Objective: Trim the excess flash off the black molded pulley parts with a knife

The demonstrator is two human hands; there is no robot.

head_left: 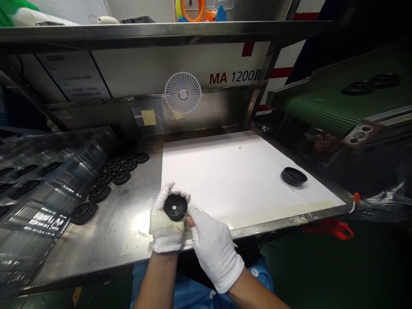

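My left hand [167,227], in a white glove, holds a black round plastic part [175,207] with a hole at its centre, tilted toward me. Its fingers wrap around the part from behind. At the part's lower right edge is my right hand [214,246], also gloved, with thumb and forefinger pinched together. A bare fingertip shows on it; what sits in the pinch, if anything, is too small to tell. Another black round part [294,176] lies on the right side of the white sheet [219,171].
Several black ringed parts [99,193] sit on the steel table [128,223] at left, beside stacked clear plastic trays [64,197]. A fan [183,93] hangs at the back under a shelf [161,29]. At right, a green conveyor [325,101] carries black parts. Red-handled scissors [337,228] hang below the edge.
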